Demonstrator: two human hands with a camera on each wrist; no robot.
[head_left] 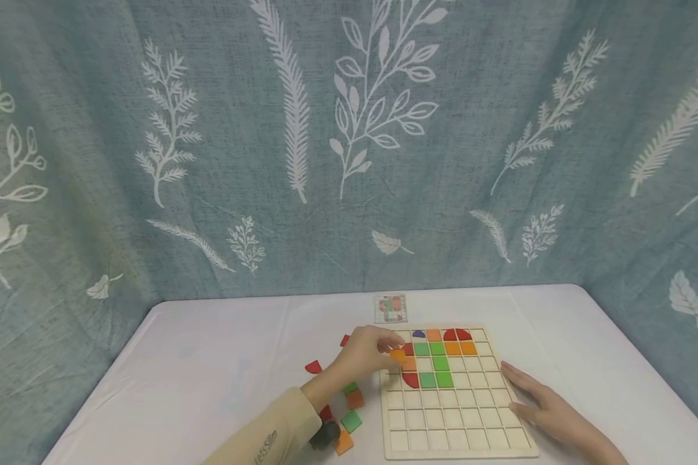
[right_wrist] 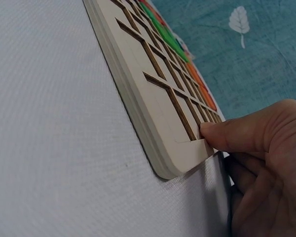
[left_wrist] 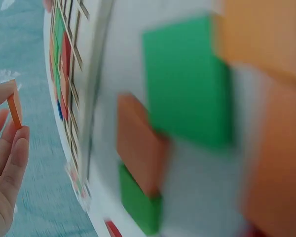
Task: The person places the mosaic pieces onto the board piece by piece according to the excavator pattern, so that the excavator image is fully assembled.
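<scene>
My left hand (head_left: pixel 368 352) pinches an orange square tile (head_left: pixel 398 354) between thumb and fingers. It holds the tile over the left side of a wooden grid board (head_left: pixel 433 420); in the left wrist view the tile (left_wrist: pixel 15 104) is seen nearly edge-on. Green and orange squares, red quarter-round pieces and a blue half-round piece (head_left: pixel 419 334) fill part of the board's upper rows. At the board's right edge, my right hand (head_left: pixel 552 413) grips the rim, thumb on top, the other fingers below it, as the right wrist view shows (right_wrist: pixel 256 158).
Loose tiles lie left of the board, among them a green square (head_left: pixel 351 421), an orange square (head_left: pixel 344 442) and a red quarter-round (head_left: pixel 313 367). A small pattern card (head_left: pixel 391 309) lies behind the board. A leaf-print curtain (head_left: pixel 349 161) hangs behind the white table (head_left: pixel 209 361).
</scene>
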